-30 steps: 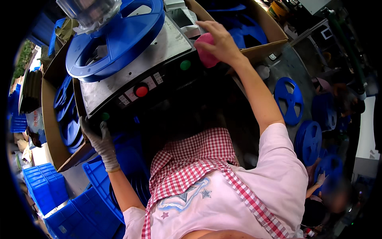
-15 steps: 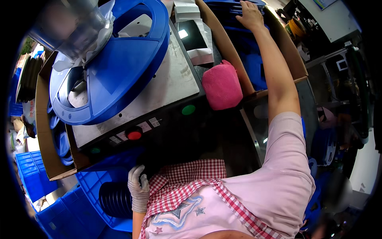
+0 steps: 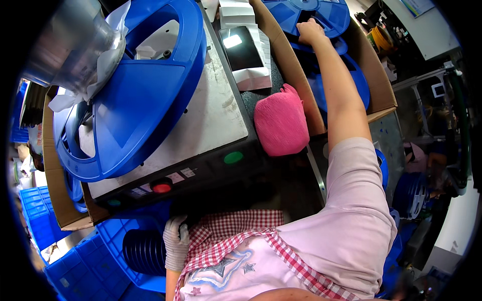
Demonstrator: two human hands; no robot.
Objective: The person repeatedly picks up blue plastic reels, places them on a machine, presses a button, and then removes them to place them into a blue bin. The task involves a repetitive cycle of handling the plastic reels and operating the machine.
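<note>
My bare right hand (image 3: 310,31) reaches far into a cardboard box (image 3: 386,83) and is closed on a blue plastic reel (image 3: 335,14) at its dark cut-out. Other blue reels (image 3: 354,80) lie beneath it in the box. Down by my waist, my gloved left hand (image 3: 176,237) has its fingers curled in; whatever they may hold is hidden. It rests beside the checked apron (image 3: 241,220). A large blue reel (image 3: 145,95) sits tilted on the machine (image 3: 216,95), with a shiny metal cylinder (image 3: 75,45) at its upper left.
A phone (image 3: 242,47) lies on white packing beside a pink cloth-covered bundle (image 3: 282,123). The machine's front carries a red button (image 3: 161,186) and a green button (image 3: 233,157). Blue crates (image 3: 85,273) stand low left, near a stack of black discs (image 3: 143,251).
My right hand has drawn slightly nearer, and the blue reel at it now shows its broad face. The view has shifted a little. My left hand stays by my waist.
</note>
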